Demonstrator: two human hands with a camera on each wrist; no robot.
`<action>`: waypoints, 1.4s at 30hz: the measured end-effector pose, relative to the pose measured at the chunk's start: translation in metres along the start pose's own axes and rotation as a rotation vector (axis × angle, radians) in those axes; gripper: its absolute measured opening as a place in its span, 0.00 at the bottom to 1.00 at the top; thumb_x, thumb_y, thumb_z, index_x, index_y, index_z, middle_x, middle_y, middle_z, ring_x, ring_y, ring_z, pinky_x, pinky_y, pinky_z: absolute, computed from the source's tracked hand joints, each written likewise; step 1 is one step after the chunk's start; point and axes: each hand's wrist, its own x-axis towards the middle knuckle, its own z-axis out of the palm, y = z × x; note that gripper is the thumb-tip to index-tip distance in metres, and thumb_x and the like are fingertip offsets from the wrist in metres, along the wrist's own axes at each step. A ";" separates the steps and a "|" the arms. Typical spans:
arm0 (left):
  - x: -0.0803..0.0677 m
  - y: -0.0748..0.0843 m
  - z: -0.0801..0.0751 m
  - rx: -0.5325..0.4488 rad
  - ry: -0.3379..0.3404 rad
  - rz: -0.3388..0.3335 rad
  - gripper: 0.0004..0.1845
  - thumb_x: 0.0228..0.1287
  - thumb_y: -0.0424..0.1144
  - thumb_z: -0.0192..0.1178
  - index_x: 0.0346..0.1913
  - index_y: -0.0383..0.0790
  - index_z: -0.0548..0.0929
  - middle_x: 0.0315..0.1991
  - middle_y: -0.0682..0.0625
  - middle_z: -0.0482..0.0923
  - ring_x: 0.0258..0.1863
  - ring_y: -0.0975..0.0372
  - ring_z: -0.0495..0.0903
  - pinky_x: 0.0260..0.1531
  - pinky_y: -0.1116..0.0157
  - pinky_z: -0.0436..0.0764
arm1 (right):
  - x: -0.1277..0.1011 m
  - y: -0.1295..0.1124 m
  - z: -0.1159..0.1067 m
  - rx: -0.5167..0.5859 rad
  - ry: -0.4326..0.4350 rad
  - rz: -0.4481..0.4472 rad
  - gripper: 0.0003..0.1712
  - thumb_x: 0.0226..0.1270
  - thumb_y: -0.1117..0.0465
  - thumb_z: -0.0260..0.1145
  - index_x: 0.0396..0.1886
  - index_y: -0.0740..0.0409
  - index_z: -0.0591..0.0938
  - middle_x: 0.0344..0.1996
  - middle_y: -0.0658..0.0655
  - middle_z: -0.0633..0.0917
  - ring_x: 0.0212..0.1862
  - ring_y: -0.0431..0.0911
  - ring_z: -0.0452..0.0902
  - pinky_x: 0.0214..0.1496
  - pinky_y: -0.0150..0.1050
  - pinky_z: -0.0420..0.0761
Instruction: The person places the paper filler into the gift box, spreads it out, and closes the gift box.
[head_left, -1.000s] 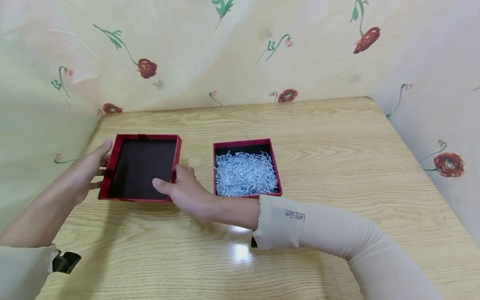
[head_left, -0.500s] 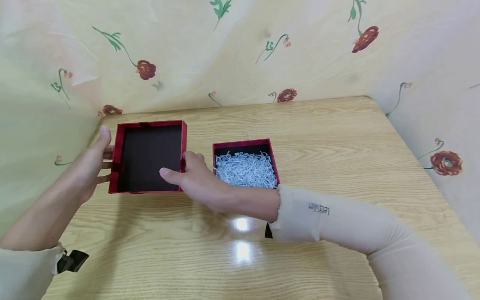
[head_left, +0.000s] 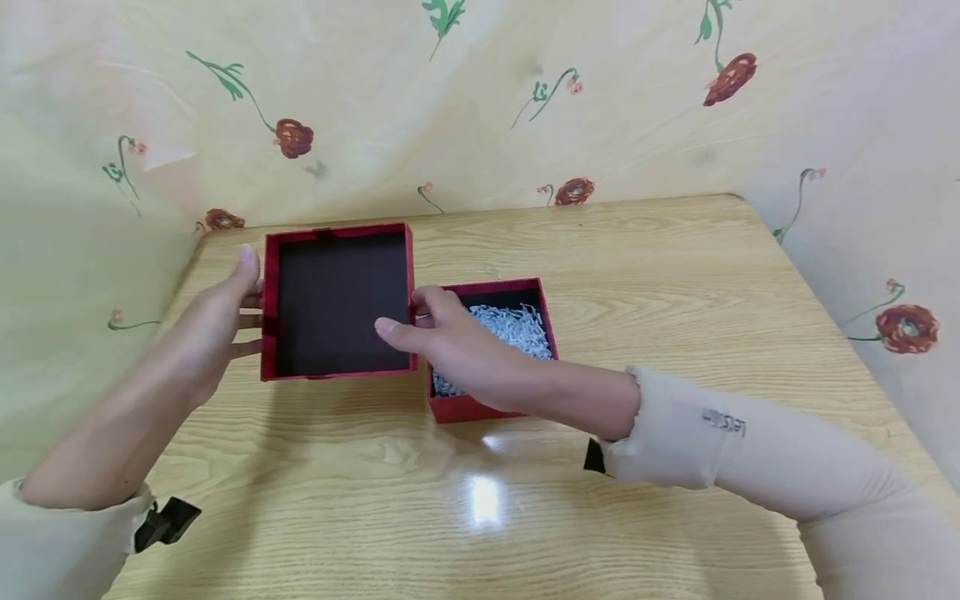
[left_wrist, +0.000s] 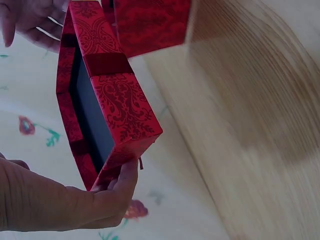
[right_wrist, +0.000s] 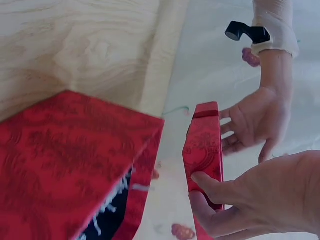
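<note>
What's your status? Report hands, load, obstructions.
Right hand grips red lid; left hand touches opposite side. Lid above table, hollow side showing. Right hand partly hides shred-filled box.

A pale wood-grain table [head_left: 675,283] fills the lower part of the head view. Across the top and down both sides runs a cream covering [head_left: 480,100], perhaps fabric, printed with red flowers [head_left: 294,138] and green stems [head_left: 227,80]. A white reflection [head_left: 484,500] glares at lower centre.
</note>
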 end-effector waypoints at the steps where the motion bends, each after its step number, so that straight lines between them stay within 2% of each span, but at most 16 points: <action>1: 0.000 0.002 0.003 -0.004 -0.001 0.003 0.48 0.66 0.71 0.28 0.69 0.29 0.53 0.54 0.45 0.59 0.53 0.53 0.62 0.58 0.50 0.64 | -0.002 0.001 -0.004 0.006 0.003 -0.009 0.32 0.71 0.46 0.58 0.67 0.56 0.62 0.61 0.52 0.65 0.61 0.47 0.62 0.61 0.48 0.70; 5: 0.000 0.011 0.017 -0.026 -0.004 0.017 0.48 0.65 0.72 0.29 0.68 0.30 0.54 0.53 0.46 0.60 0.52 0.54 0.63 0.56 0.55 0.66 | -0.011 0.003 -0.022 0.058 0.013 -0.029 0.31 0.72 0.48 0.57 0.67 0.57 0.62 0.60 0.53 0.69 0.62 0.48 0.65 0.66 0.51 0.66; 10: -0.003 0.024 0.036 -0.047 -0.013 0.065 0.45 0.66 0.71 0.30 0.66 0.32 0.59 0.55 0.45 0.60 0.52 0.53 0.62 0.58 0.53 0.65 | -0.021 0.005 -0.043 0.139 0.028 -0.063 0.28 0.73 0.53 0.55 0.65 0.62 0.62 0.59 0.59 0.69 0.62 0.53 0.67 0.68 0.49 0.64; 15: -0.005 0.036 0.057 -0.062 -0.048 0.118 0.45 0.67 0.70 0.31 0.69 0.33 0.61 0.58 0.43 0.60 0.55 0.50 0.62 0.62 0.51 0.64 | -0.034 0.011 -0.065 0.225 0.037 -0.108 0.25 0.75 0.59 0.52 0.63 0.70 0.61 0.59 0.65 0.66 0.63 0.56 0.64 0.70 0.50 0.63; 18: -0.005 0.041 0.069 -0.082 -0.070 0.154 0.42 0.70 0.67 0.31 0.67 0.32 0.63 0.58 0.41 0.61 0.55 0.49 0.64 0.62 0.50 0.66 | -0.043 0.014 -0.078 0.242 0.039 -0.119 0.24 0.76 0.59 0.52 0.62 0.71 0.62 0.58 0.65 0.67 0.62 0.55 0.66 0.70 0.49 0.63; 23: -0.004 0.047 0.085 -0.106 -0.091 0.197 0.39 0.71 0.65 0.34 0.66 0.34 0.65 0.59 0.40 0.63 0.57 0.48 0.66 0.61 0.50 0.69 | -0.054 0.021 -0.096 0.234 0.051 -0.128 0.24 0.75 0.54 0.53 0.59 0.68 0.64 0.56 0.63 0.68 0.60 0.53 0.65 0.67 0.46 0.66; 33: 0.000 0.052 0.093 -0.117 -0.097 0.207 0.37 0.72 0.63 0.37 0.67 0.34 0.62 0.60 0.40 0.62 0.58 0.48 0.65 0.60 0.50 0.70 | -0.054 0.024 -0.109 0.233 0.086 -0.142 0.22 0.76 0.53 0.53 0.54 0.68 0.65 0.55 0.65 0.69 0.60 0.57 0.65 0.64 0.47 0.69; 42: 0.004 0.054 0.099 -0.103 -0.048 0.244 0.34 0.72 0.61 0.39 0.67 0.37 0.59 0.62 0.44 0.61 0.61 0.50 0.64 0.62 0.51 0.68 | -0.046 0.027 -0.118 0.302 0.104 -0.204 0.21 0.76 0.52 0.52 0.50 0.67 0.69 0.53 0.64 0.71 0.59 0.57 0.68 0.61 0.39 0.74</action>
